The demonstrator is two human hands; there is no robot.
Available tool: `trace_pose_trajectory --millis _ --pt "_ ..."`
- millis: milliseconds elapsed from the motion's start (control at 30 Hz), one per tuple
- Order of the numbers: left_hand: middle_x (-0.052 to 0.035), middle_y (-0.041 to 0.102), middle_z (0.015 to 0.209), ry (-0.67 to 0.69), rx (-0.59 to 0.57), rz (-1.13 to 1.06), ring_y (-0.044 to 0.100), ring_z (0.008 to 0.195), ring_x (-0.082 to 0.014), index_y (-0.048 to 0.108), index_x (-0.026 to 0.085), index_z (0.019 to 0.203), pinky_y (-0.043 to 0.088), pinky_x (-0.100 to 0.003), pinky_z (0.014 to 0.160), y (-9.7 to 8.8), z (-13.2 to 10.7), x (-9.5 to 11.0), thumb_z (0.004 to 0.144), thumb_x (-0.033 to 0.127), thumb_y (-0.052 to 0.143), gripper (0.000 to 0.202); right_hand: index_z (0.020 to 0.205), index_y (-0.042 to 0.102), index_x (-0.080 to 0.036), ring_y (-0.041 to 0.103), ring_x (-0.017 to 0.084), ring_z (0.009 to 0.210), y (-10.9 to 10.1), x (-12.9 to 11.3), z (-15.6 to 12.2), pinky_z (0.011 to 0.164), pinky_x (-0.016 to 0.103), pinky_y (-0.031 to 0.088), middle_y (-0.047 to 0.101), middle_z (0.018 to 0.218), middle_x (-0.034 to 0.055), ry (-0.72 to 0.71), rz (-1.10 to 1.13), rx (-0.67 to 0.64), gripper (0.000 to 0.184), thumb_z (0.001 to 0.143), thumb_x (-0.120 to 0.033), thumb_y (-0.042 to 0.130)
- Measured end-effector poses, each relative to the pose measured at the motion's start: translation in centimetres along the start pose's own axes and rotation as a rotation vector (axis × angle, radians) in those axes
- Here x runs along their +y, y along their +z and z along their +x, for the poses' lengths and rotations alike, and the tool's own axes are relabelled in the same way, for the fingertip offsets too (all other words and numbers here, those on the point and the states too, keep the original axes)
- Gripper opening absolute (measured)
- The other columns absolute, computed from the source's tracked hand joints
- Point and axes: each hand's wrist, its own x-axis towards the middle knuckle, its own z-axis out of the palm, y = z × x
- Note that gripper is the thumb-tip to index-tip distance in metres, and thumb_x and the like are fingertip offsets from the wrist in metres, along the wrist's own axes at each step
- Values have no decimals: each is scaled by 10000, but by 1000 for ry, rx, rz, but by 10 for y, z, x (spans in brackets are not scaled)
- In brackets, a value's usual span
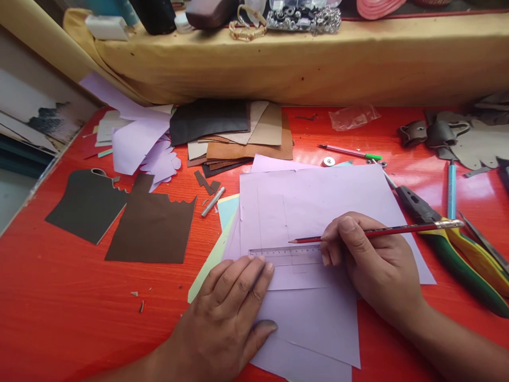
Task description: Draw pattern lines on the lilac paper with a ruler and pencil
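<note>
My left hand [234, 307] lies flat with its fingers stretched out, the tips pressing on the left end of a clear ruler [284, 255]. The ruler rests across a sheet of lilac paper [330, 196] that bears faint pencil lines. Held in my right hand [369, 265] is a red pencil [393, 230], its sharpened tip pointing left just above the ruler. Whether the tip touches the paper I cannot tell. More lilac sheets [314, 318] lie underneath, with a light green sheet [209, 270] at the left.
Green-and-yellow pliers [449, 239] lie right of the papers. Dark brown leather [155, 228] and black leather [87, 204] pieces are on the red table [71, 307] at left. A leather stack [246, 151], a pink pen [345, 151] and a metal rod [213, 201] sit behind.
</note>
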Motion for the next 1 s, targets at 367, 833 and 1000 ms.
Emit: trace_pose_trajectory --millis 367,833,1000 --pt "-153 694 1487 -27 11 -40 539 1436 -283 623 82 1539 261 -412 1313 2 -2 1 1164 433 531 522 800 765 -215 630 163 557 -2 1 -2 560 294 522 616 592 -1 9 14 12 436 1129 -477 652" --pt "-146 682 1514 -16 -6 -30 556 1426 -283 612 91 1556 265 -408 1321 3 -3 0 1139 374 564 506 786 749 -212 626 164 544 -1 -2 -1 549 293 513 607 581 -2 12 14 13 445 1124 -486 655" --pt "-147 679 1517 -31 9 -54 549 1432 -282 610 92 1557 259 -407 1323 2 -3 1 1141 394 569 516 793 748 -215 628 162 561 -2 0 0 565 294 511 615 595 -4 12 1 8 443 1134 -477 641"
